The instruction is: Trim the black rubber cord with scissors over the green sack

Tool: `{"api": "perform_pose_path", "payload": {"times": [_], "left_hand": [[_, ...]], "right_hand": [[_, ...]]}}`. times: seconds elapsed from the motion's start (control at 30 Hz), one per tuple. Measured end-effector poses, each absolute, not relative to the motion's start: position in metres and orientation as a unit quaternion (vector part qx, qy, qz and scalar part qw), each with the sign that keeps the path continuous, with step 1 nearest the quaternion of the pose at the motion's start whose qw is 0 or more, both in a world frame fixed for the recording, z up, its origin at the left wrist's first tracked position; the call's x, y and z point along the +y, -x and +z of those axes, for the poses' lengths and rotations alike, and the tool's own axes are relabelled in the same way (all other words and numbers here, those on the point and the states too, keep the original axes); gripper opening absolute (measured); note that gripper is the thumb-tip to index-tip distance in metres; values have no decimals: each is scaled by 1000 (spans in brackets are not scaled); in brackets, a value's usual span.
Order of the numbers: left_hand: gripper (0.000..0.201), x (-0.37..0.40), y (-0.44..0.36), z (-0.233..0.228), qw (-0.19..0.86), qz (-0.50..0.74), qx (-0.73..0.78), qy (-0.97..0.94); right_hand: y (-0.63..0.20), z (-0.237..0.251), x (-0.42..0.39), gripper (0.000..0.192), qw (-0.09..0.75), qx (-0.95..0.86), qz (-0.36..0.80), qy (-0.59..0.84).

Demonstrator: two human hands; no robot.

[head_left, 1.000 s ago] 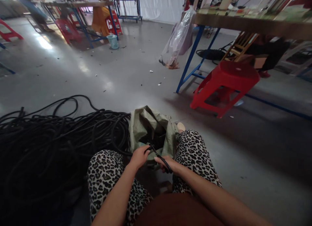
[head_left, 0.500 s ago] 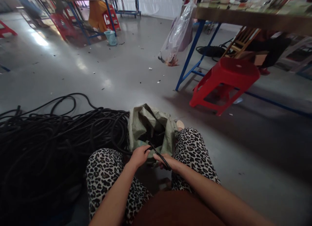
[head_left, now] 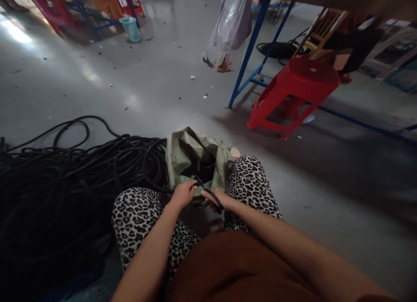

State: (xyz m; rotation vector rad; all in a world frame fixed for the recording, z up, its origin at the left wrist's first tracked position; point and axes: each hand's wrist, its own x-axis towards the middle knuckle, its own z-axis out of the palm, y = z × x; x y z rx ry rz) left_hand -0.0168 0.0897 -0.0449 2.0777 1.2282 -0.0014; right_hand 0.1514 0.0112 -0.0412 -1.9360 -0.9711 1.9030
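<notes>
Black cable spans both hands: left hand pinches one end, right hand grips the other, above the open green sack between the knees.

A cable pile lies left of the sack; a stool stands far right.

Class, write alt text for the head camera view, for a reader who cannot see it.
A seated person's left hand and right hand grip a short black cable piece over an open green sack between their knees. A big pile of black cable lies to the left; a red stool stands beyond.
</notes>
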Motion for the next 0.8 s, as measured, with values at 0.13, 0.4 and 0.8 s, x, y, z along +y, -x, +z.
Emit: {"api": "perform_pose_path", "payload": {"times": [0.13, 0.4, 0.8], "left_hand": [[34, 92, 17, -40, 321, 6, 475, -819], [31, 95, 19, -42, 307, 11, 465, -830], [33, 94, 16, -40, 326, -27, 481, -813]], "right_hand": [[-152, -54, 11, 50, 143, -325, 644, 678], [-153, -52, 14, 47, 145, -318, 622, 701], [-150, -45, 12, 45, 121, -332, 590, 726]]}}
